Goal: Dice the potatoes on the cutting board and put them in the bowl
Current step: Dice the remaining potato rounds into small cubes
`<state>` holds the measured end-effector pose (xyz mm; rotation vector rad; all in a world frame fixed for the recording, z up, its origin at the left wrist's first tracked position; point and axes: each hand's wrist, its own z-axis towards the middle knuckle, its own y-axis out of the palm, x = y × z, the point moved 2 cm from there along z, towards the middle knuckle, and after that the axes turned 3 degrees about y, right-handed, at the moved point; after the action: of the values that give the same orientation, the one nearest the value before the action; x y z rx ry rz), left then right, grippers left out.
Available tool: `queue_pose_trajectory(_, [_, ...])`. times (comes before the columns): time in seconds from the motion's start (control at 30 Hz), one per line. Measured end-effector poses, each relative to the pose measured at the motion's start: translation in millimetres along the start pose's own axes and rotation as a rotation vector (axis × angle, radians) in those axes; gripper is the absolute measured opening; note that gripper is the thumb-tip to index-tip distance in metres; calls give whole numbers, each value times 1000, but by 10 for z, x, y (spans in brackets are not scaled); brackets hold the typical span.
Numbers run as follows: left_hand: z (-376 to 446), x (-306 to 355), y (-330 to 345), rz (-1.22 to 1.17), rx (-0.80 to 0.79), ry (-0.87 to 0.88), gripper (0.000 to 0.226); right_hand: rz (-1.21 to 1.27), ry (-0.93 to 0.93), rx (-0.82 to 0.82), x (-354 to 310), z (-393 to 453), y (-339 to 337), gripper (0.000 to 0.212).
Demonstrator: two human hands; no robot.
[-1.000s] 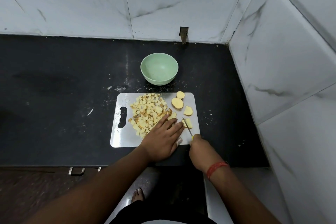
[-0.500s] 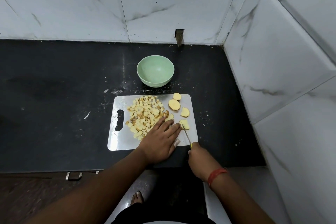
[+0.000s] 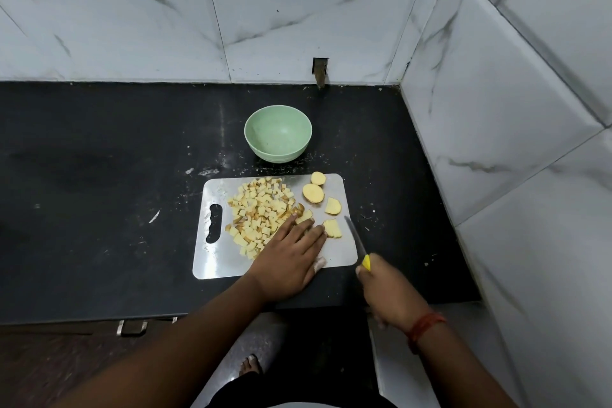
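Note:
A steel cutting board lies on the black counter. A heap of diced potato covers its middle. Several uncut slices sit on its right side: a small round, a bigger round, a half slice and a cut piece. My left hand lies flat on the board, fingers straight, fingertips touching the heap's near edge and the cut piece. My right hand grips a yellow-handled knife; its blade points up over the board's right edge. The green bowl behind the board holds nothing.
White marble-look tiled walls close the counter at the back and on the right. The counter front edge runs just below the board. Potato scraps and white specks dot the counter near the board. A bare foot shows on the floor below.
The knife has lifted off the cut piece and swung to the right, off the board's edge. My left hand stays flat against the diced heap.

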<state>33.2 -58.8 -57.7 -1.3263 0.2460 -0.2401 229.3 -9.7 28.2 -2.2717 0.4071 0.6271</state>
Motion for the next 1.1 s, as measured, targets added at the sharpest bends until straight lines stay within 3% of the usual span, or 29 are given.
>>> queue_pose_trajectory(0.13, [35,-32,-56,-48,-16,-114,59,262,-8,127,-116,231,-43,16])
queue_pose_trajectory(0.27, [169,-62,-89,-63,-42,-191,59,177,-78,265,-209,579,23,15])
queue_pose_trajectory(0.4, [288,-81,-84,-78,-91,-168,54,25,-134,265,-261,735,115,21])
queue_pose_trajectory(0.5, [339,-97,-76,-111,-109,-160,58,47,-109,245,-266,748,178,21])
queue_pose_trajectory(0.7, [358,-192,-47,-190,-156,-114,57,561,42,145,-172,726,366,10])
queue_pose_trajectory(0.87, [377,-359,-66,-142,-225,-26,58,967,80,67,-254,611,413,17])
queue_pose_trajectory(0.97, [382,-415,-99,-135,-240,-34,60,1040,95,68,-253,582,414,17])
queue_pose_trajectory(1.1, [280,-329,-163,-102,-49,-78,46,969,83,218,-207,635,307,16])
